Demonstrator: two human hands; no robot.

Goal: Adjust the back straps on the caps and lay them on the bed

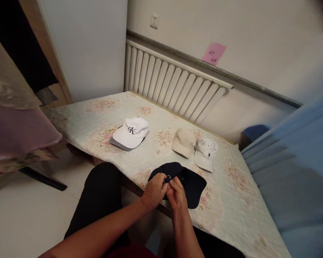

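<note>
A dark navy baseball cap lies at the near edge of the table, its brim toward the right. Both hands work at its back strap, where a small metal buckle shows. My left hand is closed, with thumb and fingers pinching at the strap. Against it, my right hand is also closed in a pinch at the strap's other side. The fingertips of the two hands nearly meet and hide most of the strap. Beyond the navy cap rest a beige cap and a white cap, side by side.
A white cap with black letters sits on a grey-brimmed cap farther left. The table has a flowered cloth. Behind it stand a radiator and wall; a blue curtain hangs at right. Draped cloth is at left.
</note>
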